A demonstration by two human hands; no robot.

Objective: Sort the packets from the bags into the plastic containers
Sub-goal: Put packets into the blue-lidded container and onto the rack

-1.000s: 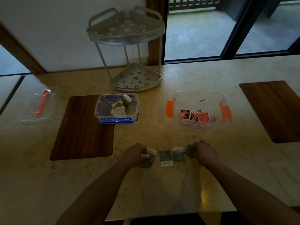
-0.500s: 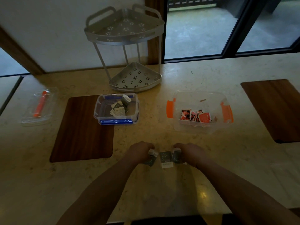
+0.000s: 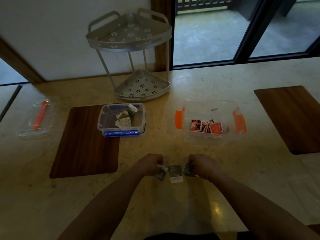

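Dark green packets lie on the counter near its front edge. My left hand is closed on a green packet at the left. My right hand is closed on green packets at the right. One green packet lies loose between the two hands. Farther back, a clear container with blue clips holds several green and white packets. To its right, a clear container with orange clips holds several red packets.
A two-tier metal corner rack stands behind the containers. A wooden mat lies at the left, another wooden mat at the right. A clear lid with an orange clip rests at the far left.
My right hand has slid left along the row of green packets, gathering them toward the middle. My left hand has stayed on its packet at the left.
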